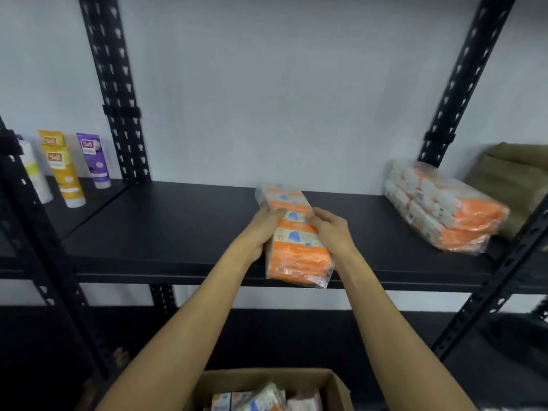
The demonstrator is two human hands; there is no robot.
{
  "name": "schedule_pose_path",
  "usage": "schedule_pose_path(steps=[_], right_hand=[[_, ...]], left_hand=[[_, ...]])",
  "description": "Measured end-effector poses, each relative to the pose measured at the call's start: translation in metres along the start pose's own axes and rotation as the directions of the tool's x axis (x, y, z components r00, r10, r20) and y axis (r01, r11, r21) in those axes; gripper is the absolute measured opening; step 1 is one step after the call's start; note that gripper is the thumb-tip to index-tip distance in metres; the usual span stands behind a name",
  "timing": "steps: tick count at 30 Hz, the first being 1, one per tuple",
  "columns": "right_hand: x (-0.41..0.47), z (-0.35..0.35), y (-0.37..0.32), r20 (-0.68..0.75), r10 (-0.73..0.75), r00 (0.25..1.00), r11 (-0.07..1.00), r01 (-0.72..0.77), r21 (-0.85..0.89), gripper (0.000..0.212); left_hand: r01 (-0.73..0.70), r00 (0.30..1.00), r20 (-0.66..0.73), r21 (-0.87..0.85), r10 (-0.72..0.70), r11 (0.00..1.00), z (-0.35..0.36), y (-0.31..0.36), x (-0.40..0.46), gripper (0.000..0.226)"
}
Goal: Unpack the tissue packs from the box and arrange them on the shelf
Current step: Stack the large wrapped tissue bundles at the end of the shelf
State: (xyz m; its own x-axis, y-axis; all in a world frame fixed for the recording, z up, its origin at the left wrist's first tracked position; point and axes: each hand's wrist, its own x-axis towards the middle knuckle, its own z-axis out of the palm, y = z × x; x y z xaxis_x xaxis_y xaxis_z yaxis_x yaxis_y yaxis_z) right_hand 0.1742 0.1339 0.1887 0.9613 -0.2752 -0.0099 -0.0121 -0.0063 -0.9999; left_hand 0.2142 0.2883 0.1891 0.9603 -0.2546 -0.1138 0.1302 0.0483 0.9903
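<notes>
An orange and white tissue pack (296, 247) in clear wrap lies on the black shelf (166, 229), its near end over the front edge. My left hand (261, 229) grips its left side and my right hand (332, 232) grips its right side. Two more tissue packs (444, 209) lie stacked at the right end of the same shelf. At the bottom of the view, the open cardboard box (335, 387) holds more tissue packs (261, 398), partly cut off by the frame edge.
Yellow, purple and white tubes (68, 173) stand on the neighbouring shelf at the left. An olive cloth bundle (510, 176) sits behind the stacked packs at the far right. Black perforated uprights (118, 114) frame the shelf, with a lower shelf (326, 336) beneath.
</notes>
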Motion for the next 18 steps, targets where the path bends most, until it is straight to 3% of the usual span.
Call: schedule_pose_path(steps=[4,8,11,16,18], right_hand=[[0.009,-0.008,0.001,0.033,0.075,0.997,0.995,-0.077,0.059,0.027],[0.013,-0.021,0.001,0.088,0.105,0.991,0.98,-0.118,0.158,0.032],[0.013,-0.026,0.004,0.083,0.096,0.992,0.974,-0.111,0.196,0.039],[0.003,-0.014,0.005,0.225,0.057,0.973,0.974,-0.103,0.201,0.071],[0.001,-0.009,0.004,0.261,0.032,0.965,0.989,-0.069,0.134,0.036]], left_hand=[[0.012,0.999,-0.038,0.098,-0.009,0.995,0.002,-0.011,0.033,0.082],[0.017,0.999,-0.045,0.098,-0.012,0.995,0.004,0.004,0.01,0.051],[-0.052,0.997,-0.053,0.059,0.055,0.997,-0.005,0.001,0.009,0.068],[0.083,0.996,0.063,-0.244,-0.07,0.966,0.007,-0.003,0.0,0.05],[0.083,0.996,0.032,-0.278,-0.077,0.957,0.014,-0.011,0.004,0.051]])
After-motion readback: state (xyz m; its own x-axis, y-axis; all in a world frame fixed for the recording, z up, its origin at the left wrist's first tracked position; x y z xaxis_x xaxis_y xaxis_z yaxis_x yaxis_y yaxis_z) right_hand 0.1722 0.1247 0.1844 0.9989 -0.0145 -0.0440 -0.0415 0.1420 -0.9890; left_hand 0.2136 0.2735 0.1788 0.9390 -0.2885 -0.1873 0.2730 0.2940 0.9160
